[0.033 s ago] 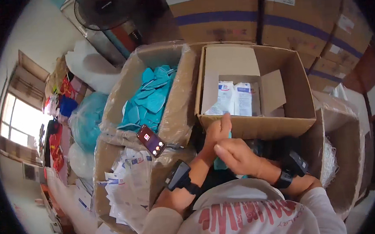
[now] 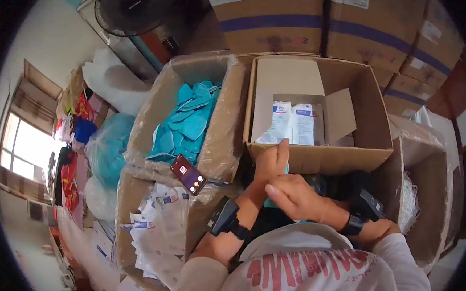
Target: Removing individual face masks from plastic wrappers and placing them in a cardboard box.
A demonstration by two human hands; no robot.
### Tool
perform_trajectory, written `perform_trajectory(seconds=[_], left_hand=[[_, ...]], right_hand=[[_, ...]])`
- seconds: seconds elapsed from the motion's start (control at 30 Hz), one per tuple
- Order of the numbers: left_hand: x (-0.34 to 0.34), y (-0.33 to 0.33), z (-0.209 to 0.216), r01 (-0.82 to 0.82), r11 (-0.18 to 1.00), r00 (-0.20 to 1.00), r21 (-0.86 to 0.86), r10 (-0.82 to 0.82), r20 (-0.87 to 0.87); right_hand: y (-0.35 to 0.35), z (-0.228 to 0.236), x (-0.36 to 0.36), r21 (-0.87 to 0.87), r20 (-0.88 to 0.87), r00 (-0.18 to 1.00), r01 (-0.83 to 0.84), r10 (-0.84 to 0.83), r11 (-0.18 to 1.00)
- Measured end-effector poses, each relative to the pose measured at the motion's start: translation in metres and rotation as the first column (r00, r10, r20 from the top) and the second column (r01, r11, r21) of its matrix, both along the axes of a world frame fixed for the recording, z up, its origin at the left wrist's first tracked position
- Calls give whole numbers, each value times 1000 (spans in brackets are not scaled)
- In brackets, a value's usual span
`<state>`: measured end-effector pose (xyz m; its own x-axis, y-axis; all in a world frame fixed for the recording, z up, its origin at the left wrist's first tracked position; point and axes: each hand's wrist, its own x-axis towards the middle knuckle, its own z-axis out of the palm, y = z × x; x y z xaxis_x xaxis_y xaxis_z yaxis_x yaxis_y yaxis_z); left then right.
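My left hand [image 2: 271, 163] and my right hand [image 2: 296, 196] meet in front of my chest, just below the front edge of a cardboard box [image 2: 324, 156]. Between them shows part of a teal face mask [image 2: 270, 203], mostly covered by the hands. The left hand is closed around it, its inner fingers hidden. Curled fingers of the right hand press against it from the other side. Inside the box, a smaller carton [image 2: 287, 78] with raised flaps holds white printed packets [image 2: 302, 122]. A plastic-lined box at the left contains a heap of teal masks [image 2: 183, 124].
A phone [image 2: 188, 175] with a lit screen rests on the box edges at the left. Below it, another box holds loose white packets [image 2: 155, 230]. White stringy material [image 2: 409, 204] lies in a box at the right. Large cartons [image 2: 270, 15] stand stacked behind; a fan [image 2: 128, 10] is at the far left.
Both hands stay almost in place around the teal mask. The left wrist has turned very slightly.
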<state>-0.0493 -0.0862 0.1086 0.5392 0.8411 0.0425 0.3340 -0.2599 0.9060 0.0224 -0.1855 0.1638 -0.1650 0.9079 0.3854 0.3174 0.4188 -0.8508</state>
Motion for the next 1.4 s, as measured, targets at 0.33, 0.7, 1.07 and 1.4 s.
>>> perform_trajectory(seconds=[0.33, 0.7, 1.07, 1.4], left_hand=[[-45, 130, -60, -568, 771, 822, 286, 546, 161], [3, 55, 39, -365, 899, 876, -241, 419, 238], [21, 43, -53, -304, 952, 946, -28, 299, -126], [27, 91, -52, -431, 791, 881, 434, 472, 15]], right_hand=[[5, 43, 15, -440, 403, 849, -148, 342, 886], [18, -55, 32, -602, -728, 565, -256, -388, 757], [24, -4, 21, 407, 136, 984, 53, -118, 912], [0, 23, -4, -60, 256, 913, -314, 319, 947]])
